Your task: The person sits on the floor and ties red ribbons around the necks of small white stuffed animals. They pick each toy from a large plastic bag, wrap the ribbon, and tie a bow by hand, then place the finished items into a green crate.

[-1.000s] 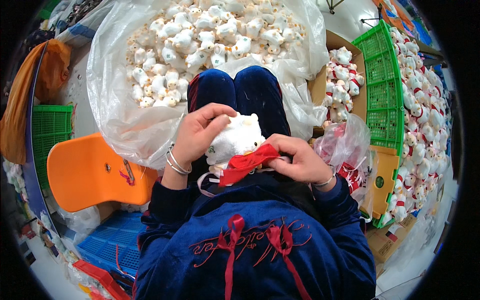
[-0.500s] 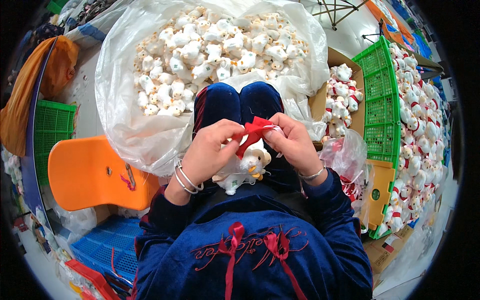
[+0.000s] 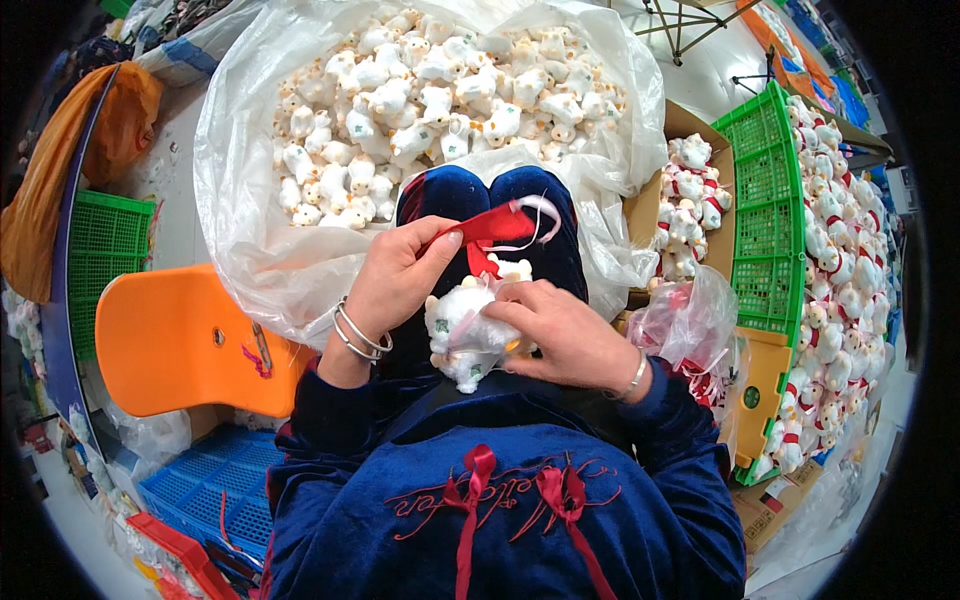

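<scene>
A small white plush toy with green patches and an orange beak or foot rests on my lap, tilted on its side. My right hand is closed over its right side, hiding part of it. Between thumb and fingers, my left hand pinches a red fabric strip just above the toy. From the strip's right end a thin white band curls loose. A red tail of the fabric hangs down to the toy's top; whether it is attached there I cannot tell.
Ahead, a large clear plastic bag holds many white plush toys. To the right stand a cardboard box of red-scarfed toys, a pink-filled plastic bag and a green crate. An orange chair with small snips is at left.
My right hand has let go of the red strip and moved down onto the plush toy, which has turned over. The left hand keeps the strip, whose white-banded end now hangs free.
</scene>
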The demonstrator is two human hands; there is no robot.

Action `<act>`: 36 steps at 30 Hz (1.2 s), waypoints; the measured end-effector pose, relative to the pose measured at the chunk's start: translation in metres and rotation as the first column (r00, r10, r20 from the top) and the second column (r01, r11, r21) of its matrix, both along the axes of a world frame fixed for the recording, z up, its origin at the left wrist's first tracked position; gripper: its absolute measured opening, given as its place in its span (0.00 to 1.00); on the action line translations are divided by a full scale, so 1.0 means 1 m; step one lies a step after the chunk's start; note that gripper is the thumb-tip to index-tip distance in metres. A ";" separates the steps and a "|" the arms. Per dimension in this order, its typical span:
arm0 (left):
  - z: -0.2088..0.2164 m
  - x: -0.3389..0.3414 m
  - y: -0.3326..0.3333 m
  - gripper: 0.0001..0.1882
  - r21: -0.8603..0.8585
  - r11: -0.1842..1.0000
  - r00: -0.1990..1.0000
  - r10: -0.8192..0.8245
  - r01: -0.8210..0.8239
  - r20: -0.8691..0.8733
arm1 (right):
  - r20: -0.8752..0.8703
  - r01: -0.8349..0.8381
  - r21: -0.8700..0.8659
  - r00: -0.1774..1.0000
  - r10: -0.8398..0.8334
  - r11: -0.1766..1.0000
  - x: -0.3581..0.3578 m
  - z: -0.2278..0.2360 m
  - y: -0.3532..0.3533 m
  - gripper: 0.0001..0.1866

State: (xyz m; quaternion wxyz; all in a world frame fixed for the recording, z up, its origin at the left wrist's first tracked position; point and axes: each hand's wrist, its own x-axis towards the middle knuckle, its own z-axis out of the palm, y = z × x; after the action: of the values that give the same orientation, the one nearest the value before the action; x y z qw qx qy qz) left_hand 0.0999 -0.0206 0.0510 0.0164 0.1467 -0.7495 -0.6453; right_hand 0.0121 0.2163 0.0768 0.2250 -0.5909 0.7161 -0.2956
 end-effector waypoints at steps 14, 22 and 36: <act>0.014 -0.007 0.005 0.09 0.061 0.998 0.998 -0.027 0.031 -0.056 | 0.469 0.078 0.153 0.871 -0.142 0.985 -0.052 0.075 0.048 0.29; 0.046 -0.009 0.032 0.08 -0.466 0.880 0.913 -0.116 -0.088 -0.392 | 0.394 0.439 0.008 0.824 -0.407 0.898 -0.040 0.069 0.019 0.21; 0.047 -0.002 0.052 0.15 -0.539 0.842 0.895 -0.227 -0.017 -0.384 | 0.535 0.605 -0.220 0.731 -0.423 0.765 -0.015 0.026 0.005 0.17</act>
State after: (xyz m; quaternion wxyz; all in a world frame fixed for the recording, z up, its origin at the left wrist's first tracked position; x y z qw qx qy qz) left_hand 0.0982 0.0310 0.0979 0.1858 -0.0529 -0.8820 -0.4298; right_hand -0.0032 0.2208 0.1030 0.1744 -0.3098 0.7086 -0.6095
